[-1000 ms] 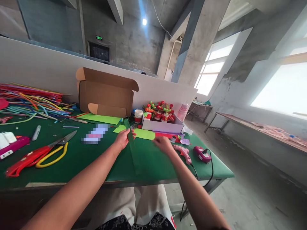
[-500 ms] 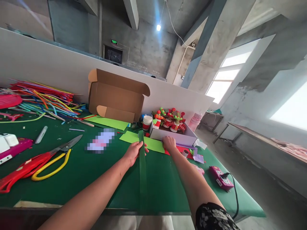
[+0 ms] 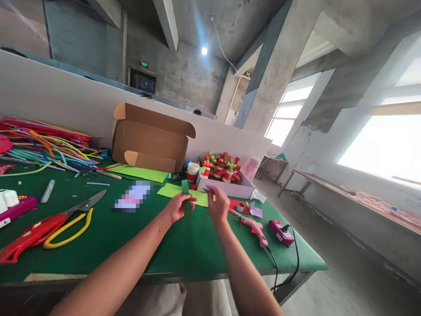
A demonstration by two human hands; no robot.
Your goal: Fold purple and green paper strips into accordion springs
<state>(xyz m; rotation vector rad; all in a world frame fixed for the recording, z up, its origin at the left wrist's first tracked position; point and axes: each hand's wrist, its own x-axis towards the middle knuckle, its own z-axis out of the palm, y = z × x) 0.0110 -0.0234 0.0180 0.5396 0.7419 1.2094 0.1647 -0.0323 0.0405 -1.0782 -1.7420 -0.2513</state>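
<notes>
The green strip is in the left hand, which is pinched nearly closed on it between thumb and fingers, with some fingertips showing past its right side. That makes the left hand the nearer of the 2. The strip's short visible part stands up above the thumb, its long axis pointing away from the body, toward the paper cups and roughly across the line from hand to hand. Below the fingers its green blends with the green counter, so I cannot tell how far it runs or whether its lower end touches anything.

The right hand is up just to the right of the strip, apart from it, with a narrow gap between the 2 hands. Seen from there, the strip lies to the left and slightly farther from the body. The right hand's fingers are bent inward, with the tips turned toward the strip; blur hides whether they meet, and I cannot tell if they have hold of anything small.

Light green paper lies flat behind both hands, and the white box of red and green figures sits beyond the right hand. The pink glue gun rests to the right of that hand, apart from it.
</notes>
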